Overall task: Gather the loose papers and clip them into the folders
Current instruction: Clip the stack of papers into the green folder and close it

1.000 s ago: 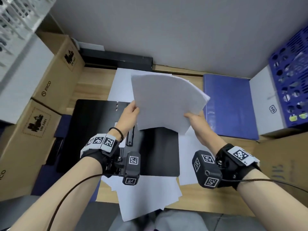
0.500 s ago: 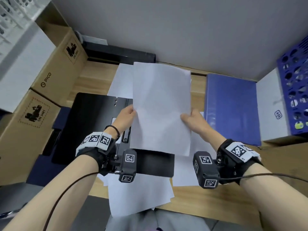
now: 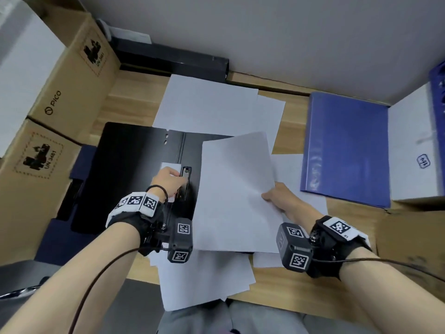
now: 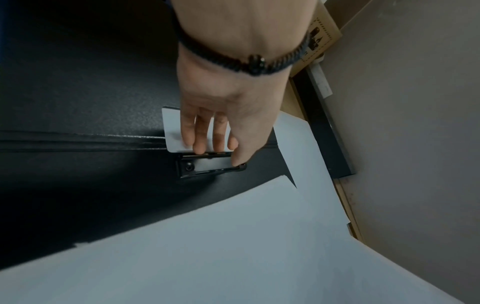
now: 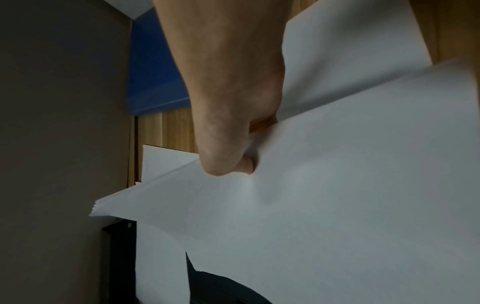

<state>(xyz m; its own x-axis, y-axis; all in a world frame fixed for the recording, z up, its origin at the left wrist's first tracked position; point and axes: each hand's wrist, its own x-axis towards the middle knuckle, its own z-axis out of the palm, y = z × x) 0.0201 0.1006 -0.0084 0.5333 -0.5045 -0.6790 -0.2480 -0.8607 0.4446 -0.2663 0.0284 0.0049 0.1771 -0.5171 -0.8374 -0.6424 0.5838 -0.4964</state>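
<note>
An open black folder (image 3: 127,165) lies flat on the desk, its metal clip (image 4: 207,165) beside the spine. My left hand (image 3: 178,178) is on that clip: in the left wrist view my left hand (image 4: 223,156) has fingertips on one edge of the clip and the thumb on the other. My right hand (image 3: 272,196) pinches a stack of white papers (image 3: 236,194) by its right edge, just over the folder's right half. Seen from the right wrist, the thumb of my right hand (image 5: 233,164) sits on top of the stack (image 5: 337,205).
Loose sheets lie behind the folder (image 3: 209,104), to its right (image 3: 296,169) and over the desk's front edge (image 3: 204,280). A closed blue folder (image 3: 344,153) lies at the right. Cardboard boxes (image 3: 60,92) line the left, a white box (image 3: 414,145) the right.
My left hand has let go of the stack and dropped onto the folder's clip. My right hand alone has lowered the stack from upright to nearly flat over the folder.
</note>
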